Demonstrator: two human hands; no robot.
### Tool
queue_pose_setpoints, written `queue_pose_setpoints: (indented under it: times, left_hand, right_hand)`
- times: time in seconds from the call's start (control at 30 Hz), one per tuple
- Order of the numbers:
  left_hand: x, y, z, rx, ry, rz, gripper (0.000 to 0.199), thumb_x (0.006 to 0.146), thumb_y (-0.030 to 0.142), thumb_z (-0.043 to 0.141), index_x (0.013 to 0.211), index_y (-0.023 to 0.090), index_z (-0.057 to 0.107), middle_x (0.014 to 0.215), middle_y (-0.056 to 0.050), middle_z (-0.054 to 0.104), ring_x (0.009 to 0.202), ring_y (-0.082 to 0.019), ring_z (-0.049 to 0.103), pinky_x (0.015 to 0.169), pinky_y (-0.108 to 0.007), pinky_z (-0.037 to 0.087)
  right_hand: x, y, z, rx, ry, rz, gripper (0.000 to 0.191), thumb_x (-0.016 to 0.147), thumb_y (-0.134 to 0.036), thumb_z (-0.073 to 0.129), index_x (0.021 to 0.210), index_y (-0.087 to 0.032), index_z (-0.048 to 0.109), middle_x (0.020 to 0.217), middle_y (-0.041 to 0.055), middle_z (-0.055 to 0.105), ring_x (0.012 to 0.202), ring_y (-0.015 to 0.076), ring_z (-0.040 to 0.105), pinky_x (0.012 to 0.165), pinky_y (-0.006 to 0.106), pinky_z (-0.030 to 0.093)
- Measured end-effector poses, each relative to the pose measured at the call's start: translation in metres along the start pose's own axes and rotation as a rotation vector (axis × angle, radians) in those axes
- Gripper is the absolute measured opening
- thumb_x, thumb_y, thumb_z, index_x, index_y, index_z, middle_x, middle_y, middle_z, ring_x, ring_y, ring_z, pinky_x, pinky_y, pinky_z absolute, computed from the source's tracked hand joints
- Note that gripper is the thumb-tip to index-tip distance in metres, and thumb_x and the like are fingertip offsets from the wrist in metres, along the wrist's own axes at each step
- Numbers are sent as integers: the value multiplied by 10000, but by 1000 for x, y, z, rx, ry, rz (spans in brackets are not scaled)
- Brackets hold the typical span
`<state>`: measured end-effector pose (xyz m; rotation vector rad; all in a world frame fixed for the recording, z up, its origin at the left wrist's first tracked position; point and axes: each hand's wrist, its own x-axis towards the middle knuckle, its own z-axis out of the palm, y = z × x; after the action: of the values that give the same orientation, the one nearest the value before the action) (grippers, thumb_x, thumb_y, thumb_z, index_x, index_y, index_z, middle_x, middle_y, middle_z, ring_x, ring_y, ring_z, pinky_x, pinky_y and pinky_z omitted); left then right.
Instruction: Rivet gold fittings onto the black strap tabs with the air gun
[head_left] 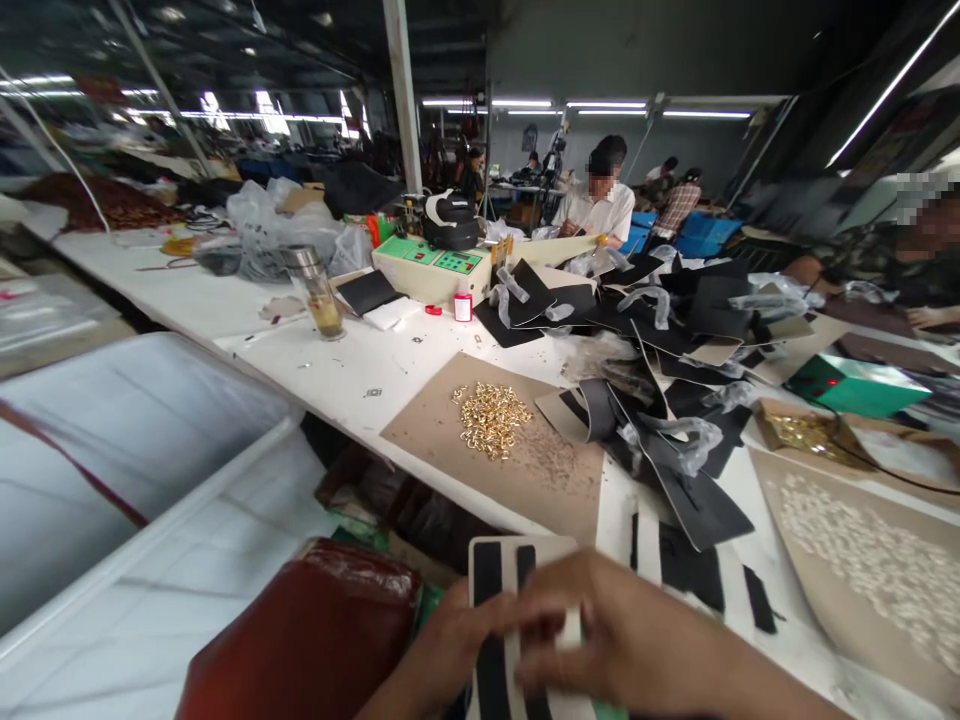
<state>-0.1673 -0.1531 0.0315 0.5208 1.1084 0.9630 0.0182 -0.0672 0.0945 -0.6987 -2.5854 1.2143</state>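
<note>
A pale board with black strips (489, 570) is held low in front of me, at the bottom centre. My left hand (457, 635) grips its left side, with the thumb lying across the strips. My right hand (592, 630) is over the board's right part, blurred, its fingers bent; whether they pinch anything cannot be made out. Beyond the board, small gold metal rings (493, 420) are heaped on a brown sheet (427, 410). More black strips (759, 598) lie on the table to the right of my right hand.
Black leather pieces (705, 500) with plastic wrap pile up at the right. A green and cream machine (435, 268), a glass bottle (319, 295) and a small red bottle (463, 303) stand farther back. A white bin (225, 460) is at left. A person (596, 205) sits across the table.
</note>
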Motion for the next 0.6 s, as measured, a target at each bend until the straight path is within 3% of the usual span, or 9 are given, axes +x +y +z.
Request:
queue_pose_setpoints:
  times: [0.1,0.17,0.27,0.33,0.6]
  left_hand:
    - [7,-10,-7,-57,12,-66,486,776,455,838,1124,124,769,885,-110,813,787,-265,748,743,-343,562]
    - [12,-18,-13,-61,19,-80,474,796,454,820,1139,131,761,904,-109,812,809,-260,743,734,-334,554]
    - [22,-28,-22,-27,-28,-72,553,776,498,838,1190,144,742,1005,-125,812,951,-302,746,785,-350,557]
    - [28,-33,-26,0,-67,-84,617,756,535,848,1226,153,729,1038,-129,810,1004,-330,742,818,-374,561]
    - [31,-27,-28,57,-57,-103,527,797,516,803,1187,166,755,985,-109,811,915,-307,735,810,-377,557]
  right_hand:
    - [50,39,-44,-69,370,254,214,975,-313,629,1084,-254,804,1021,40,807,884,198,746,800,283,563]
    - [81,74,-58,-165,456,389,238,940,-268,662,1132,-231,799,988,56,802,851,212,739,796,298,554]
    - [114,115,-60,-227,449,409,279,912,-240,684,1170,-231,792,991,54,796,865,217,728,838,300,537]
    - [125,128,-56,-240,434,395,269,899,-232,691,1145,-248,800,1026,46,796,900,214,727,863,287,527]
    - [140,135,-60,-290,361,405,254,890,-199,657,1075,-251,822,1025,38,805,893,209,720,810,267,510]
